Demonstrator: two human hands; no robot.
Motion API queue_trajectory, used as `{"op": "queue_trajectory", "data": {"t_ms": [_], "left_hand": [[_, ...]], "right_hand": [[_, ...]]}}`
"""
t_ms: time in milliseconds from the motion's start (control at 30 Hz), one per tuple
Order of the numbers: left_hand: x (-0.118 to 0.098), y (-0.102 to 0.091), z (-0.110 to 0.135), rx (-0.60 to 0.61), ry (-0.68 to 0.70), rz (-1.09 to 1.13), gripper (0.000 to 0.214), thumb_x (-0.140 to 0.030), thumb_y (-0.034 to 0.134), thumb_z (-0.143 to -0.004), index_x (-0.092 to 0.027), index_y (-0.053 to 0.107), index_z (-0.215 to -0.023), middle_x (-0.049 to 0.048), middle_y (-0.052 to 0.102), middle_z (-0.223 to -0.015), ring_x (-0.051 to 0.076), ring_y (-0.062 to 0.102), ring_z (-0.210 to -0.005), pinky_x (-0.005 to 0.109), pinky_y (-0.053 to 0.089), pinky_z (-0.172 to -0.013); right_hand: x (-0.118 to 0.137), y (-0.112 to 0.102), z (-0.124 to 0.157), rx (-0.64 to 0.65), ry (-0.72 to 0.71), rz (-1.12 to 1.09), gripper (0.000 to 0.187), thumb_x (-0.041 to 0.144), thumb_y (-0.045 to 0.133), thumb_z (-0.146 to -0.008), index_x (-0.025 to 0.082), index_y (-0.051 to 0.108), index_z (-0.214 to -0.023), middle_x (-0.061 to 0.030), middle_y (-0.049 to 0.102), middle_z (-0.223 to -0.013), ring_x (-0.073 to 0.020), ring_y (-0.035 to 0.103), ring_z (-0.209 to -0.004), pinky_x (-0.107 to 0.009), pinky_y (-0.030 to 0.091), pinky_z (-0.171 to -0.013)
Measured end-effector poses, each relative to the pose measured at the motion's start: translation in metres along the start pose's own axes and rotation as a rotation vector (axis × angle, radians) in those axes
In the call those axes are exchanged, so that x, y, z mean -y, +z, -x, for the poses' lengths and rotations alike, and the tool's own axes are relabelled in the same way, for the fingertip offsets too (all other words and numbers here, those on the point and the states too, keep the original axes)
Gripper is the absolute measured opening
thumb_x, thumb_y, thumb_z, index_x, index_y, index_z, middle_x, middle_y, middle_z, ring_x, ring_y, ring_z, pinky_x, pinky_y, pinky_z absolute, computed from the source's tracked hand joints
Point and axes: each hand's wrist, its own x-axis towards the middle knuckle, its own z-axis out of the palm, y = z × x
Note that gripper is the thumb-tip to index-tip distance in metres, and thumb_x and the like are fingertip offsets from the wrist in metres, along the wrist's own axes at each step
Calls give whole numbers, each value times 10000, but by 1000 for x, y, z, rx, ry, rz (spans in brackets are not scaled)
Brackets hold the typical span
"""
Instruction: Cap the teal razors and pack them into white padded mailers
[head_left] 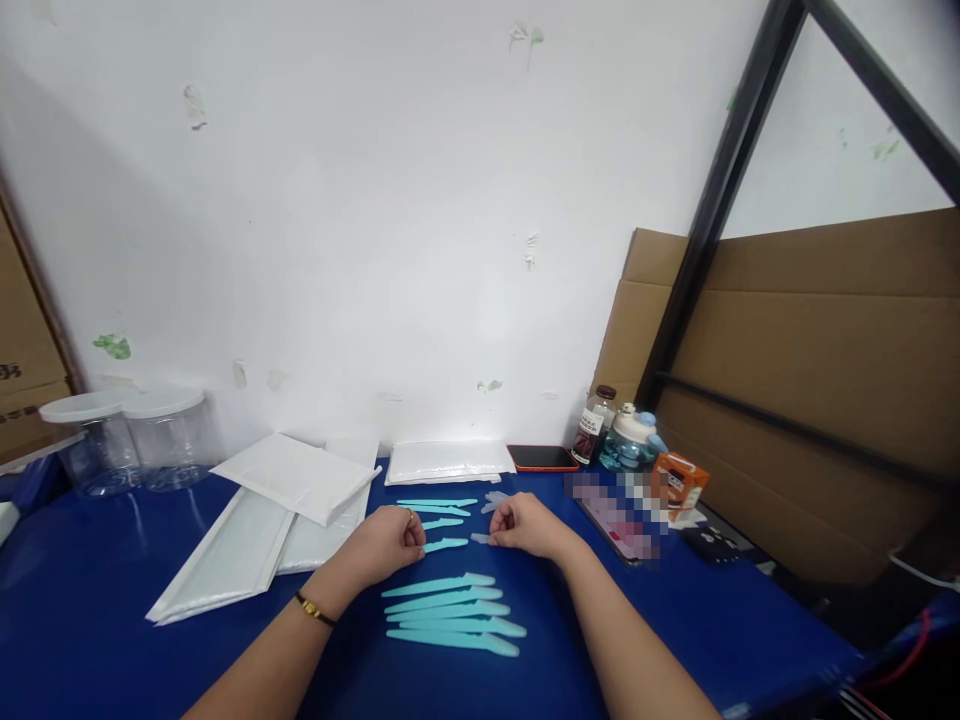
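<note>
My left hand is closed on a teal eyebrow razor whose blade end points right. Facing it, my right hand pinches a small translucent blade cap; a gap separates cap and razor. Other translucent caps lie just behind my right fingers. Uncapped-looking teal razors rest beyond my left hand, and one more shows between the hands. Closer to me, several teal razors lie in a row, their tips to the right and seemingly covered by caps.
On the blue table, white padded envelopes lie at left, with a white packet by the wall. Lidded clear jars stand far left. Rightward are an orange-edged phone, a brown-capped bottle, a blue water bottle and an orange box.
</note>
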Motion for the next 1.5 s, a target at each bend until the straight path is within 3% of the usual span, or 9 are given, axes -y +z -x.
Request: {"op": "queue_trajectory", "data": {"t_ms": [300,500,1100,1167,1300,1400,1500], "left_hand": [[-4,6,-2,16,21,32,155,-285,566,-651,-176,639,-734,-7,643,-665,124,587,-622,187,396,-533],[-2,-1,1,6,2,6,143,-268,576,-631,-181,644,-723,-6,647,-663,130,591,-616,191,394,-523],[-18,7,1,44,84,40,135,-258,564,-679,-175,658,-731,0,643,-676,128,583,-634,200,409,-571],[-15,6,0,-22,94,15,167,-291,568,-699,-184,656,-793,3,637,-724,135,579,-670,212,417,-607],[-5,-2,0,-260,77,-89,210,-318,552,-742,-196,634,-892,37,616,-908,172,563,-850,252,415,-737],[1,-5,0,-272,42,-144,180,-309,566,-737,-196,628,-863,41,611,-917,185,551,-887,260,400,-759],[2,-3,-1,-217,30,-164,134,-295,557,-741,-201,626,-807,23,613,-839,167,556,-808,247,385,-692]], "right_hand": [[5,7,-2,32,-41,-47,145,281,726,-618,162,699,-697,4,636,-599,-122,576,-564,-184,396,-496],[2,2,0,1,-6,-34,84,225,707,-618,163,694,-674,1,637,-604,-125,579,-561,-190,401,-501],[7,11,-2,93,-96,-78,182,333,743,-619,169,715,-692,7,617,-569,-110,521,-517,-193,356,-466],[4,6,-2,28,-122,-54,153,310,717,-657,175,716,-728,-2,634,-622,-122,543,-562,-199,384,-503],[-8,-6,-3,-300,-141,124,142,157,592,-742,192,705,-820,-31,642,-823,-142,572,-700,-232,424,-637],[-16,-8,-7,-322,-135,221,222,127,607,-722,216,697,-905,-35,616,-886,-156,576,-775,-246,427,-700],[-19,-5,-10,-283,-155,256,168,148,624,-723,216,696,-859,-34,601,-899,-159,574,-806,-244,425,-728]]}}
